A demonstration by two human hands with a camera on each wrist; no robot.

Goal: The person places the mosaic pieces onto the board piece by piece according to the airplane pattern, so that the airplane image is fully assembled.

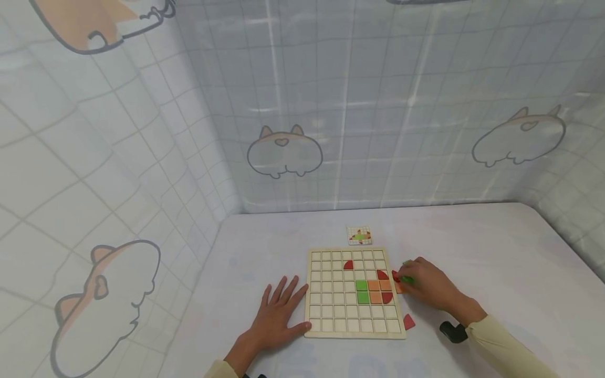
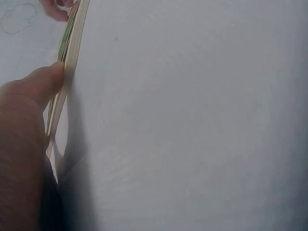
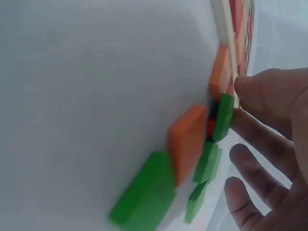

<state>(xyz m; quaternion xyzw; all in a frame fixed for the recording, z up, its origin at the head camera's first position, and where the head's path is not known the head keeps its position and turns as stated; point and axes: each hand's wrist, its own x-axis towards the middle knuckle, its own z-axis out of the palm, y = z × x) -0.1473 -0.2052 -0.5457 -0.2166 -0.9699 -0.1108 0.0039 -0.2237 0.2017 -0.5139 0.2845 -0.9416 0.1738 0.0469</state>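
**No readable text**

No words, numbers, labels or brands legible anywhere (only cartoon animal drawings on the backdrop sheet). Small pattern card above the wooden grid board: coloured shapes only, no lettering.

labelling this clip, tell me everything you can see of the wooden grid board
The wooden grid board is a pale, square, thin tray of small square cells, lying flat on the white table. Most cells are empty; its right half holds two green squares, orange squares and red curved pieces. The left hand lies flat, thumb against the board's left edge. The right hand works loose pieces at its right edge.
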